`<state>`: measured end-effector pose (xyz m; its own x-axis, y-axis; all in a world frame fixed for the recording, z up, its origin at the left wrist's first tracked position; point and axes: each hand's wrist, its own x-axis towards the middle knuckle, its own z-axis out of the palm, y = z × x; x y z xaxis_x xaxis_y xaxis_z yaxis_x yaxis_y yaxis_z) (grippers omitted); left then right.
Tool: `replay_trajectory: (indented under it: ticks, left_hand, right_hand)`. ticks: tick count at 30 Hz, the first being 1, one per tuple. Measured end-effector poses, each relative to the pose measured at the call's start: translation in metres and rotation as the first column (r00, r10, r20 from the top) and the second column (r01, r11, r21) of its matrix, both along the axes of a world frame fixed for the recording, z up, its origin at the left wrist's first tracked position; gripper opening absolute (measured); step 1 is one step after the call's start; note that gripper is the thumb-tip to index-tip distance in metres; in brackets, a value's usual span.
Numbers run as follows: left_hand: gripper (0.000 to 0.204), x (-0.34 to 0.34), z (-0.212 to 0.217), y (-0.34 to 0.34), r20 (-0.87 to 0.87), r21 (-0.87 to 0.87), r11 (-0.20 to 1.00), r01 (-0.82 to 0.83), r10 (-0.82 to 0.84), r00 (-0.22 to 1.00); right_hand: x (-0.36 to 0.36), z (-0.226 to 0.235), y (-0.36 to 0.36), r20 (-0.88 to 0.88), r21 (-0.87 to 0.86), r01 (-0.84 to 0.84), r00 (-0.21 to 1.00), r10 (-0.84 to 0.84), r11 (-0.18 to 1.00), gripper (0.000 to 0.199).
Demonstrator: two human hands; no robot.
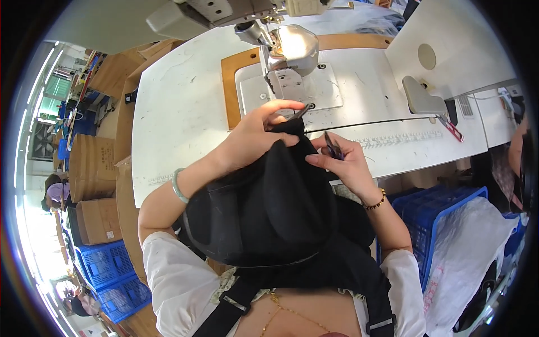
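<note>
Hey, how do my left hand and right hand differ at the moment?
Your left hand grips the black fabric piece near its upper edge; your right hand holds what look like dark thread snips. The left hand's wrist wears a smooth pale green bangle, the right hand's a dark beaded bracelet. Both hands are bare, with fingers curled.

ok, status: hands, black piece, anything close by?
Left hand gripping upper end of black piece. Right hand holding small dark snips. Sewing machine head just beyond.
</note>
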<state>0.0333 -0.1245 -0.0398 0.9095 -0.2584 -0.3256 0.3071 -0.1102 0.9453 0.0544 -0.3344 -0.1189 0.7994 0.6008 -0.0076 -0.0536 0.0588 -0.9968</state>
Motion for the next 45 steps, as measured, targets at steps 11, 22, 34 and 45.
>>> replay_trajectory:
  ticks: [11,22,34,45]
  left_hand:
    - [0.054,-0.006,-0.005,-0.012,0.082,0.034,0.987,-0.159,0.156,0.984]
    - [0.052,-0.01,-0.009,-0.006,0.129,-0.014,0.988,-0.153,0.154,0.98]
    - [0.054,-0.01,-0.004,-0.004,0.112,-0.021,0.989,-0.146,0.147,0.983]
    - [0.053,-0.008,-0.001,-0.004,0.048,-0.011,0.984,-0.177,0.178,0.983]
  right_hand:
    - [0.013,0.033,-0.042,0.934,-0.187,0.405,0.356,0.033,0.895,0.045]
    - [0.007,0.048,-0.021,0.988,-0.156,0.454,0.078,0.135,0.877,0.041]
    - [0.003,0.056,-0.029,0.981,-0.152,0.456,0.181,0.076,0.877,0.033]
    - [0.0,0.051,-0.018,0.975,-0.189,0.433,0.19,0.116,0.882,0.032]
